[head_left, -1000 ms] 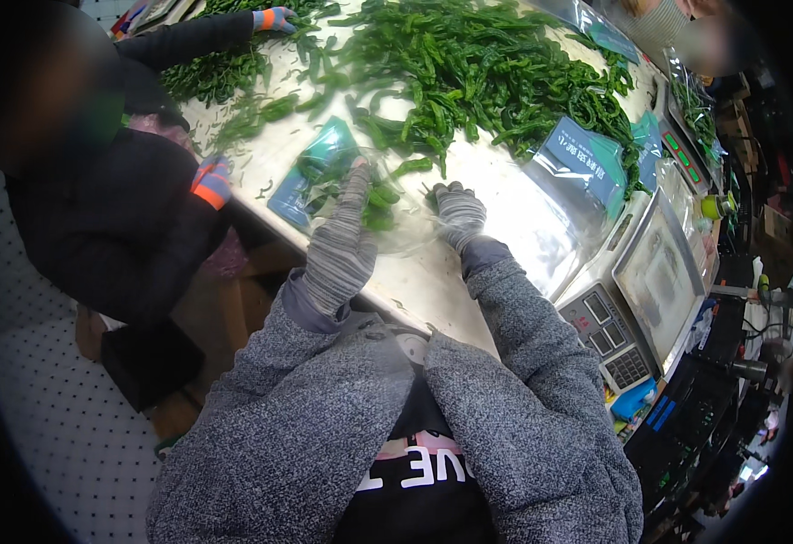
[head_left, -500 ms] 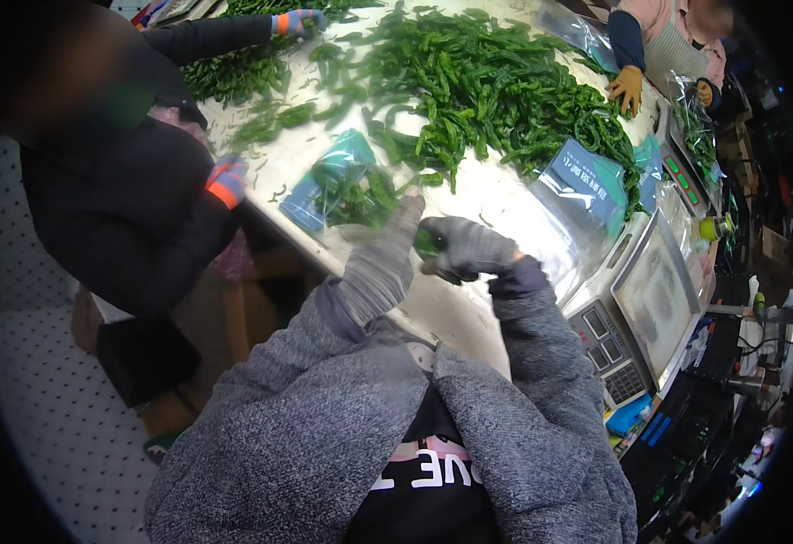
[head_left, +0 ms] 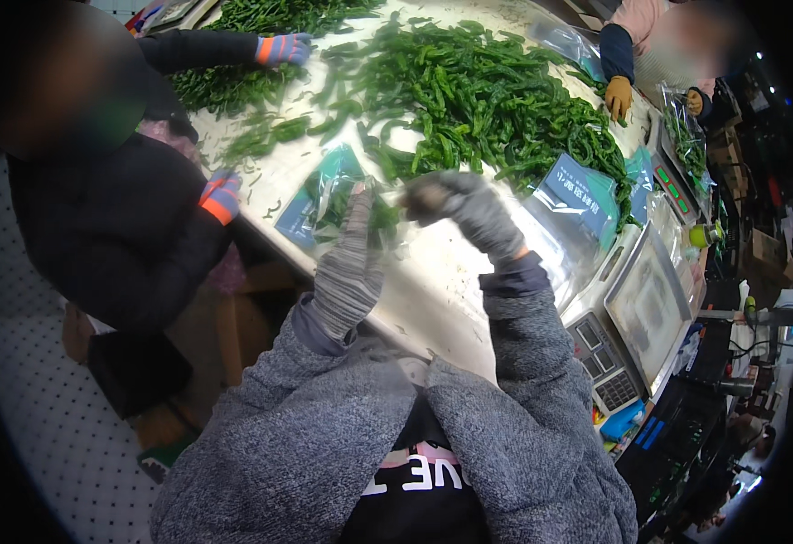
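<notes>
My left hand (head_left: 349, 263), in a grey knit glove, grips the near side of a clear plastic bag (head_left: 338, 172) with blue-and-teal printing. Green peppers (head_left: 331, 210) show through its film, and the bag lies at the table's left edge. Just right of the bag, my right hand (head_left: 469, 208), gloved alike, hovers over the tabletop with its fingers curled and smeared by motion; whether anything is in them is not clear. Beyond both hands spreads a large heap of long green peppers (head_left: 496, 100).
Flat printed bags (head_left: 578, 195) lie at the right beside a weighing scale (head_left: 646, 304). A second scale (head_left: 673, 181) stands farther back. On the left, a co-worker's gloved hand (head_left: 222, 195) rests by the table edge; another co-worker's tan-gloved hand (head_left: 618, 97) touches the heap's far right.
My left hand has shifted left at the bag. My right hand has risen away from me, toward the heap. The left co-worker's far hand has moved slightly left.
</notes>
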Demonstrator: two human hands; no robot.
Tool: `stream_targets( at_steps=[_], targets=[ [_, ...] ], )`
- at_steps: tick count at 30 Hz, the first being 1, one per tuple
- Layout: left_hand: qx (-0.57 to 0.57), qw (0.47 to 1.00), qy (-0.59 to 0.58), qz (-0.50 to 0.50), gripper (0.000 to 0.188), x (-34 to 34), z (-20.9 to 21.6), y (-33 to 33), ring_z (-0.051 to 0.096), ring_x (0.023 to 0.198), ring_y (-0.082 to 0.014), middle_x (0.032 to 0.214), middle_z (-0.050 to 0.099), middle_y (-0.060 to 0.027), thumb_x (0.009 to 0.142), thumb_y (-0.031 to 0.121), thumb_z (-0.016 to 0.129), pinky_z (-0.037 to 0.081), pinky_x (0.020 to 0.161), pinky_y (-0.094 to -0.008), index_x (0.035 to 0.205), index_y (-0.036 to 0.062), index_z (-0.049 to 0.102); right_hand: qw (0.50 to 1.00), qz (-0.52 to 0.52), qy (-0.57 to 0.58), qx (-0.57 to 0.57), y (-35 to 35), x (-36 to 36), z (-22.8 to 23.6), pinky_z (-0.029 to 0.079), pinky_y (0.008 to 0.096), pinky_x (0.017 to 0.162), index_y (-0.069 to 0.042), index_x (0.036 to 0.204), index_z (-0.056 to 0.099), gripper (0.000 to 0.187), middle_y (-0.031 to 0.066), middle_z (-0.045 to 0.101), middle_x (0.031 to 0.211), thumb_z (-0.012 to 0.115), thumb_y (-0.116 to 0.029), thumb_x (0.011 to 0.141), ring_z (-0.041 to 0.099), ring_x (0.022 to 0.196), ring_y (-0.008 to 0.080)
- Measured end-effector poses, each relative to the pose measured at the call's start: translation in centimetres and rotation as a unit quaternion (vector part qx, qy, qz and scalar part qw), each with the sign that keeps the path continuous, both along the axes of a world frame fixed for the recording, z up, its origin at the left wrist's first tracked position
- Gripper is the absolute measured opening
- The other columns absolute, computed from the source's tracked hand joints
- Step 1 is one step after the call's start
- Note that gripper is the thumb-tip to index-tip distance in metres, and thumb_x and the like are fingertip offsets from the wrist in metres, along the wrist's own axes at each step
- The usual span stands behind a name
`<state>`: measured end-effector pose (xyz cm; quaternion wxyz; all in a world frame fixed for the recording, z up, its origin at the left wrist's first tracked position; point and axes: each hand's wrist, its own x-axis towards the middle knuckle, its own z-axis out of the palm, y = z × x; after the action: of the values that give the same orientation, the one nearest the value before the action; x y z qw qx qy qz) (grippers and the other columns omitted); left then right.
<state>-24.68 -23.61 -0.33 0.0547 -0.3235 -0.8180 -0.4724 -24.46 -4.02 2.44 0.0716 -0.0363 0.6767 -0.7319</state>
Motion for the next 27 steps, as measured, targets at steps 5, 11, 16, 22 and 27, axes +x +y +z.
stream_targets(
  at_steps=[5,11,16,22,27],
  targets=[
    [-0.017,1.0,-0.006,0.011,0.06,-0.7,-0.6,-0.4,0.058,0.075,-0.0227,0.103,0.055,-0.0164,0.08,0.007,0.047,0.049,0.061,-0.0283,0.134,0.0058,0.02,0.896,-0.227,0.019,0.381,3.0,-3.4,-7.0,0.042,0.0327,0.089,-0.003,0.118,0.041,0.065,0.0174,0.054,0.106,0.073,-0.014,0.063,0.053,0.097,0.0257],
    [0.01,0.999,-0.041,-0.008,0.063,-0.5,0.6,-0.3,0.056,0.083,-0.0261,0.111,0.05,-0.0193,0.073,-0.006,0.038,0.046,0.072,-0.0272,0.133,0.0041,0.022,0.705,0.031,-0.004,0.709,0.7,-8.7,-12.6,0.022,0.0509,0.099,-0.026,0.135,0.018,0.086,0.0119,0.021,0.139,0.069,-0.027,0.065,0.022,0.127,0.0296],
    [-0.045,0.993,-0.102,-0.037,0.066,-0.3,0.8,-0.6,0.055,0.064,-0.0211,0.118,0.047,-0.0179,0.071,-0.009,0.038,0.047,0.059,-0.028,0.133,0.0053,0.023,0.696,0.098,-0.123,0.7,1.1,-9.8,-10.2,0.035,0.0477,0.089,-0.019,0.129,0.03,0.076,0.0115,0.038,0.128,0.067,-0.02,0.062,0.038,0.116,0.0325],
    [-0.207,0.969,-0.063,-0.121,0.064,0.7,0.6,0.3,0.059,0.075,-0.0221,0.13,0.035,-0.0171,0.066,-0.007,0.039,0.047,0.057,-0.0288,0.128,0.0084,0.036,0.696,0.031,-0.06,0.715,2.0,-6.5,-12.9,0.029,0.052,0.092,-0.023,0.126,0.035,0.048,0.0113,0.04,0.126,0.047,-0.025,0.08,0.039,0.116,0.0279],
    [-0.386,0.896,-0.043,-0.215,0.045,3.0,-1.0,0.9,0.061,0.066,-0.0241,0.137,0.021,-0.0201,0.073,0.002,0.042,0.049,0.057,-0.0328,0.117,0.0088,0.048,0.704,-0.001,-0.181,0.686,2.7,-4.3,-11.8,0.034,0.0515,0.088,-0.022,0.13,0.03,0.05,0.0131,0.036,0.13,0.045,-0.023,0.082,0.038,0.117,0.0323]
  ],
)
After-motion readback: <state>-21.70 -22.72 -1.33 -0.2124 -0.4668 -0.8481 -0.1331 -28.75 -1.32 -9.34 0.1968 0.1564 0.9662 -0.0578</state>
